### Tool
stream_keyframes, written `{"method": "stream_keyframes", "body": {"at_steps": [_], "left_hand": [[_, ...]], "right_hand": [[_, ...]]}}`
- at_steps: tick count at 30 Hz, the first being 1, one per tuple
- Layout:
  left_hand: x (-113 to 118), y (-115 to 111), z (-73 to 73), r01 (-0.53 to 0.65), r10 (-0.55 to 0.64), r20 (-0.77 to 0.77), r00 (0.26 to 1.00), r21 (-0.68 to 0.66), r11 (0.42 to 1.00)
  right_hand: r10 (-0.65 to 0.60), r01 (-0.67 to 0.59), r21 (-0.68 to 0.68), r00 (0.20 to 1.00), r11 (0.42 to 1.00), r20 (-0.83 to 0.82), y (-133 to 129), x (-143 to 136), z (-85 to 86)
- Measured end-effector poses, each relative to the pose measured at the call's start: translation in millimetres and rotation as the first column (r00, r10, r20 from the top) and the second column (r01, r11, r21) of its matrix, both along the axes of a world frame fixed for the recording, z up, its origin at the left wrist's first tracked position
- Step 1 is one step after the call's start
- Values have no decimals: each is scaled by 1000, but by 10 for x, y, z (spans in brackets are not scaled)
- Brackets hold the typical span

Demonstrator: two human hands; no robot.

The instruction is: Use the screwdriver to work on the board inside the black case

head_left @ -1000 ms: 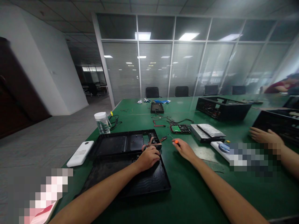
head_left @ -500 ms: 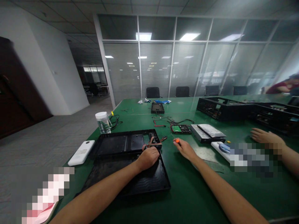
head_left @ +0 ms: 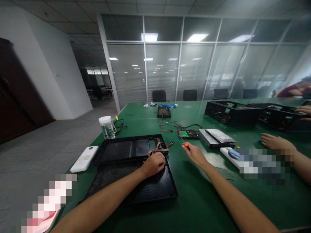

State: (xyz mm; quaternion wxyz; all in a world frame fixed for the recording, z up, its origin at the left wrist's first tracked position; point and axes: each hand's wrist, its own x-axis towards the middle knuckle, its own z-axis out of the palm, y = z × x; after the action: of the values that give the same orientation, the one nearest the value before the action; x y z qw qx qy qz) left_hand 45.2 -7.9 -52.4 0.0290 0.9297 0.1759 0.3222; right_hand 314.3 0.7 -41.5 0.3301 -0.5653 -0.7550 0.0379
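Note:
My right hand (head_left: 195, 154) is closed around a screwdriver with an orange handle (head_left: 187, 145). Its thin shaft points up and left toward a hard drive (head_left: 189, 134) with a green circuit board. I cannot tell whether the tip touches it. Over the seam of an opened black casing (head_left: 155, 187), my left hand (head_left: 153, 165) is closed, fingers curled down. Whatever it pinches is hidden. Just beyond its knuckles, a multicoloured ribbon cable (head_left: 159, 149) lies at the right end of the casing's far half (head_left: 119, 150).
Right of the hard drive is a flat silver-and-black unit (head_left: 216, 137). A co-worker's hand (head_left: 277, 142) rests on the green table; another hand (head_left: 305, 111) is by a black chassis (head_left: 279, 115). A bottle (head_left: 107, 127) and white power bank (head_left: 84, 159) stand left.
My right hand has shifted slightly right, with the screwdriver's tip closer to the hard drive. My left hand is almost still. Another person's hand has appeared by the far-right chassis, which has shifted.

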Motion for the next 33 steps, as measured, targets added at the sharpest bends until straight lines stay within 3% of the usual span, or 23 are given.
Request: {"method": "stream_keyframes", "body": {"at_steps": [15, 19, 24, 28, 31, 33], "left_hand": [[12, 12, -31, -107, 107, -23, 994, 35, 994], [16, 11, -15, -82, 84, -52, 995, 48, 996], [17, 1, 7, -22, 24, -60, 998, 26, 999], [8, 1, 5, -10, 11, -49, 999, 18, 1000], [2, 0, -2, -47, 47, -17, 999, 13, 999], [0, -3, -4, -66, 66, -4, 998, 10, 998]], "right_hand": [[-25, 25, 18, 1000, 1000, 3, -44, -67, 53], [-33, 33, 10, 999, 999, -3, -48, -85, 52], [-53, 50, -20, 984, 999, -170, -21, -41, 70], [-25, -28, -123, 913, 992, -408, -19, 41, 201], [67, -190, -137, 785, 972, -616, -51, 67, 340], [82, -222, -104, 691, 969, -718, -75, 71, 400]]}}
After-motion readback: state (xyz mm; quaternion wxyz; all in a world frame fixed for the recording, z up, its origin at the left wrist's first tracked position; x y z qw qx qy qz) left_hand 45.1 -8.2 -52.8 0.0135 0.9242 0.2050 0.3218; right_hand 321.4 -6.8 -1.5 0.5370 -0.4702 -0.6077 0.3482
